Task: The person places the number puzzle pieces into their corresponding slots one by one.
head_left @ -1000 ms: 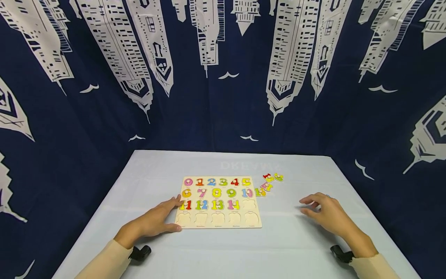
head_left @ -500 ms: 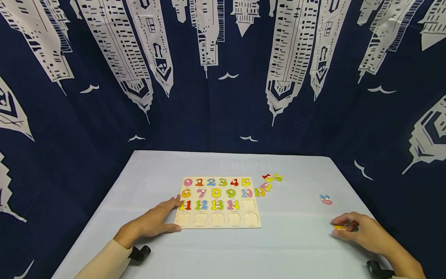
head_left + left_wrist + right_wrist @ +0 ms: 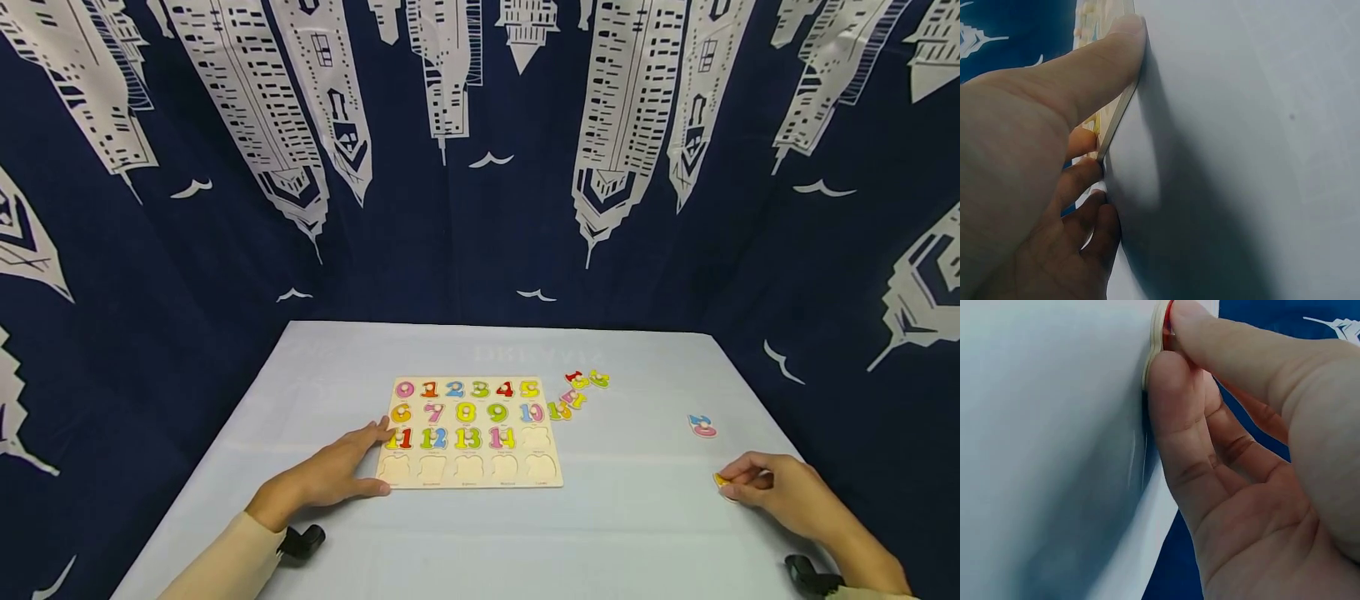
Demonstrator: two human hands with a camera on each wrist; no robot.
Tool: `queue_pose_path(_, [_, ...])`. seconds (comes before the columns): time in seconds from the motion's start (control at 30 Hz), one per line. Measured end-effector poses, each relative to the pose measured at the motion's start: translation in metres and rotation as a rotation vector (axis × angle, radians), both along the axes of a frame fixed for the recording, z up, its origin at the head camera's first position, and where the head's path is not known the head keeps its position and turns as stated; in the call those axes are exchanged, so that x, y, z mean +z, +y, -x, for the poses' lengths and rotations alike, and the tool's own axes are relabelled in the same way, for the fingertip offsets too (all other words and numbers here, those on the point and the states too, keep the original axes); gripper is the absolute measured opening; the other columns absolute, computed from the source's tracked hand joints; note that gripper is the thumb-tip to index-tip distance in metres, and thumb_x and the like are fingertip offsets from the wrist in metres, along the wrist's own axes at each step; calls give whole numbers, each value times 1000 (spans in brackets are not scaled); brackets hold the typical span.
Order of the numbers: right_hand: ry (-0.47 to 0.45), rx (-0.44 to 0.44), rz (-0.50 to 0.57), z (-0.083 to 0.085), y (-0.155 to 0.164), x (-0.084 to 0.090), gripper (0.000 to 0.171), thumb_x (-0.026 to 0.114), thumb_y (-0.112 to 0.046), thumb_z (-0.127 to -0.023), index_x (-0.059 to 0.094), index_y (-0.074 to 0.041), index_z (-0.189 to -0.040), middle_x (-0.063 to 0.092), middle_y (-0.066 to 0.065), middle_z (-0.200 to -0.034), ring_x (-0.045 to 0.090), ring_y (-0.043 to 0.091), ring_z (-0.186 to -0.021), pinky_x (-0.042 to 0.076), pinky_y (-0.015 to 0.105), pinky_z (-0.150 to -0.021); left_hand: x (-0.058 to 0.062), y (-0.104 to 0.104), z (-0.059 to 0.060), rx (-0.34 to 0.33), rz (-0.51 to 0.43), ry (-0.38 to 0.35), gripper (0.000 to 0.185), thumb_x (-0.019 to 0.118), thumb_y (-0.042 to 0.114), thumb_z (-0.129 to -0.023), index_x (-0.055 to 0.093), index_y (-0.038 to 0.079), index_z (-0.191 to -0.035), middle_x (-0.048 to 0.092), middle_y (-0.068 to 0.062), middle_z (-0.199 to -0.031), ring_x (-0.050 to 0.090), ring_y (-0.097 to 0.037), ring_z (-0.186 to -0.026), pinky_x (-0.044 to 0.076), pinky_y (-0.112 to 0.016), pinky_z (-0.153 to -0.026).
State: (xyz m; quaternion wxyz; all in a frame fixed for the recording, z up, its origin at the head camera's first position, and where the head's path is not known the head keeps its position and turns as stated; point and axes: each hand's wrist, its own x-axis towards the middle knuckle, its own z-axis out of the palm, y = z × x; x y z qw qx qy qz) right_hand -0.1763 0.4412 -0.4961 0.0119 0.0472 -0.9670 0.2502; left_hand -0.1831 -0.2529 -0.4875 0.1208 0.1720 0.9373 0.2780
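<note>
Pinching number piece (image 3: 722, 480), right hand (image 3: 780, 493)

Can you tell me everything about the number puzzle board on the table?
The puzzle board looks like pale wood, a flat rectangle lying on the light table. Its top three rows hold colourful numbers, 0 to 14; the slot after 14 and the whole bottom row are bare cut-outs with tiny labels too small to read. The left hand rests against its near left edge, thumb along the rim. A few loose numbers lie just off its far right corner.
</note>
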Motion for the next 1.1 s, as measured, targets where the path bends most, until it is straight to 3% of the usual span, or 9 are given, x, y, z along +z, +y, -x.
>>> queue_pose_path(0.13, [14, 5, 6, 2, -2, 2, 17, 97, -21, -97, 87, -12, -109, 83, -6, -94, 64, -4, -76, 58, 20, -69, 1, 1, 0, 15, -4, -13, 93, 97, 42, -96, 54, 16, -175, 31, -18, -193, 30, -52, -178, 28, -75, -143])
queue_pose_path(0.4, [26, 1, -70, 6, -3, 4, 11, 94, -23, -99, 86, -18, -98, 77, -9, -85, 56, -4, -72, 49, 22, -66, -1, 1, 0, 16, 8, -13, 93, 96, 43, -97, 53, 16, -175, 31, -17, -193, 30, -52, -178, 28, -74, -143])
queue_pose_path(0.6, [114, 51, -75, 10, -16, 6, 12, 95, -21, -99, 83, -18, -101, 77, -7, -92, 57, -7, -77, 50, 22, -68, 0, 1, 0, 20, 2, -18, 93, 97, 42, -97, 53, 17, -175, 31, -18, -193, 29, -52, -179, 28, -75, -143])
queue_pose_path(0.7, [160, 68, -55, 12, -28, 10, 14, 96, -20, -98, 83, -17, -103, 81, -3, -100, 67, -6, -82, 53, 24, -71, 0, 1, 1, 17, 5, -21, 93, 97, 42, -97, 53, 16, -175, 31, -18, -193, 29, -52, -179, 28, -75, -143])
queue_pose_path(0.9, [157, 96, 2, 19, -63, 16, 14, 94, -21, -101, 82, -16, -108, 86, 2, -109, 82, 16, -93, 62, 24, -76, -1, 0, 2, 17, 18, -20, 94, 96, 44, -97, 52, 16, -175, 30, -18, -194, 29, -52, -179, 28, -75, -143])
queue_pose_path(1.1, [167, 173, 63, 28, -106, 14, 12, 93, -21, -101, 84, -17, -107, 83, -3, -108, 79, 9, -94, 67, 24, -80, -1, -1, 2, 7, 12, -10, 94, 96, 44, -97, 53, 15, -175, 30, -19, -193, 29, -52, -178, 28, -74, -143])
